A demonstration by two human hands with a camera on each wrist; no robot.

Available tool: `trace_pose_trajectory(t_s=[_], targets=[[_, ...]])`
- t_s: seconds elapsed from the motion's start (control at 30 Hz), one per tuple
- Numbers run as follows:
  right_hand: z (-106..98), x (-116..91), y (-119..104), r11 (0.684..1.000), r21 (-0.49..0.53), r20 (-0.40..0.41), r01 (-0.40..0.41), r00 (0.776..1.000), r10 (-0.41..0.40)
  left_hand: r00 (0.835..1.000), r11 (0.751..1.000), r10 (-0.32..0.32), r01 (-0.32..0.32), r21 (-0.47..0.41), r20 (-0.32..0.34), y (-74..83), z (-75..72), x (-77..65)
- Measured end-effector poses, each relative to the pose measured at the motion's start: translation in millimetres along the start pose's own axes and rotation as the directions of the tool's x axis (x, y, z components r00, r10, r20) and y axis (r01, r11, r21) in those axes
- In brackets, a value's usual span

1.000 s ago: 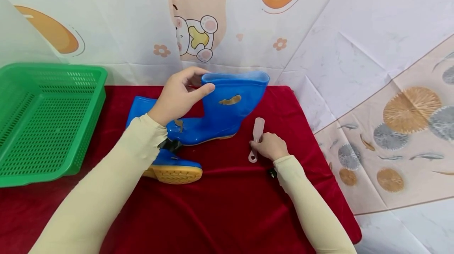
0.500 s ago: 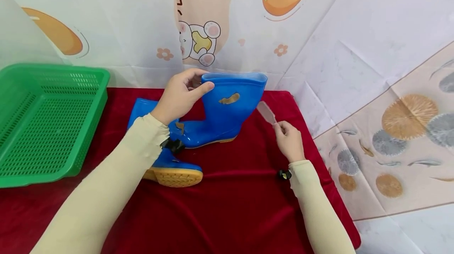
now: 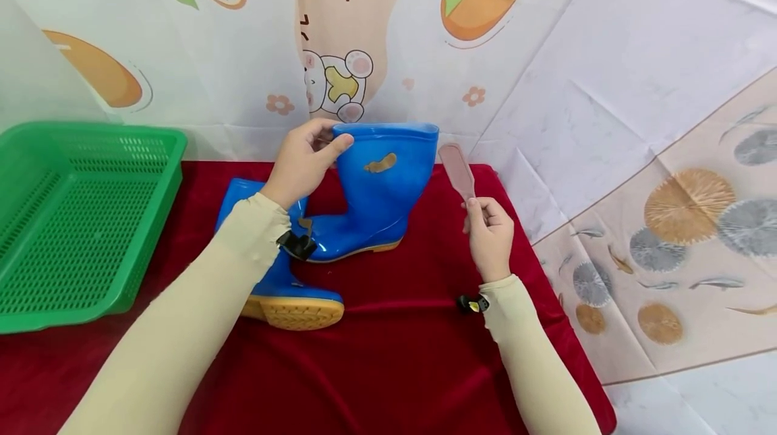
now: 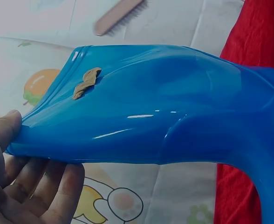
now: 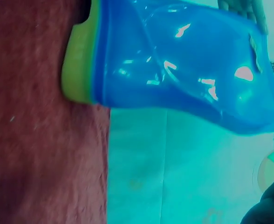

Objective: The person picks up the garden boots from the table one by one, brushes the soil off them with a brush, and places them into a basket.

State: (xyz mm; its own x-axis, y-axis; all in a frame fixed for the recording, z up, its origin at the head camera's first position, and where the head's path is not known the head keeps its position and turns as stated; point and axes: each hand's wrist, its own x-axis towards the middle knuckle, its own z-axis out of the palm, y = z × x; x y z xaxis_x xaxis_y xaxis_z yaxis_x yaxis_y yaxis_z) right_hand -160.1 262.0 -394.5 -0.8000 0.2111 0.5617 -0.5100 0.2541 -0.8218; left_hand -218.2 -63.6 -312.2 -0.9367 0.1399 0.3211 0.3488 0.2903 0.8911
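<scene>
A blue rain boot [image 3: 388, 195] stands upright on the red cloth, with brown smears [image 3: 381, 163] on its shaft and foot. My left hand [image 3: 301, 166] grips the rim of its shaft, thumb on the near side. In the left wrist view the fingers [image 4: 65, 193] curl beneath the rim. My right hand [image 3: 492, 236] pinches the handle of a pinkish brush [image 3: 456, 168], raised just right of the boot's opening. Its bristles show in the left wrist view, where the brush [image 4: 120, 16] is apart from the boot.
A second blue boot [image 3: 280, 276] lies on its side with its yellow sole [image 3: 303, 313] facing me, partly hidden by the left forearm. A green plastic basket [image 3: 148, 233] stands at the left. Behind the red-covered table [image 3: 388, 367] hangs a printed curtain [image 3: 243, 71].
My right hand has lifted the brush from low over the cloth up beside the boot's top. The left hand keeps its grip while the boot's shaft tips slightly left.
</scene>
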Motion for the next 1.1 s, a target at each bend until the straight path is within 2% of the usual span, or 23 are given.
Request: trace_pose_trajectory(t_s=[0.17,0.37,0.5,0.73,0.8,0.97,1.1], targets=[[21,5,-7,0.996,0.075,0.054,0.038,0.998,-0.042,1.0,1.0,-0.003,0.003,-0.013,-0.002,-2.9,-2.5,1.2],[51,13,-10,0.989,0.135,0.082,0.064,0.994,-0.076,1.0,1.0,0.018,-0.018,0.021,0.004,-0.3,-5.6,-5.1],[57,15,-8,0.986,0.155,0.098,0.057,0.993,-0.073,0.999,0.999,0.028,-0.028,0.031,0.017,5.5,-0.6,-13.1],[56,15,-7,0.993,0.102,0.165,0.055,0.984,-0.071,0.997,0.999,0.044,-0.044,0.014,0.061,19.2,2.6,-30.8],[55,14,-7,0.995,0.088,0.178,0.052,0.982,-0.067,0.996,0.999,0.024,-0.025,0.022,0.084,18.8,4.0,-34.0],[58,13,-6,0.997,0.063,0.205,0.038,0.977,-0.05,0.984,0.994,-0.077,0.062,0.094,0.16,9.0,4.9,-39.8],[63,14,-8,0.998,0.051,0.22,0.03,0.975,-0.041,0.979,0.984,-0.109,0.081,0.16,0.174,-3.6,4.6,-46.7]])
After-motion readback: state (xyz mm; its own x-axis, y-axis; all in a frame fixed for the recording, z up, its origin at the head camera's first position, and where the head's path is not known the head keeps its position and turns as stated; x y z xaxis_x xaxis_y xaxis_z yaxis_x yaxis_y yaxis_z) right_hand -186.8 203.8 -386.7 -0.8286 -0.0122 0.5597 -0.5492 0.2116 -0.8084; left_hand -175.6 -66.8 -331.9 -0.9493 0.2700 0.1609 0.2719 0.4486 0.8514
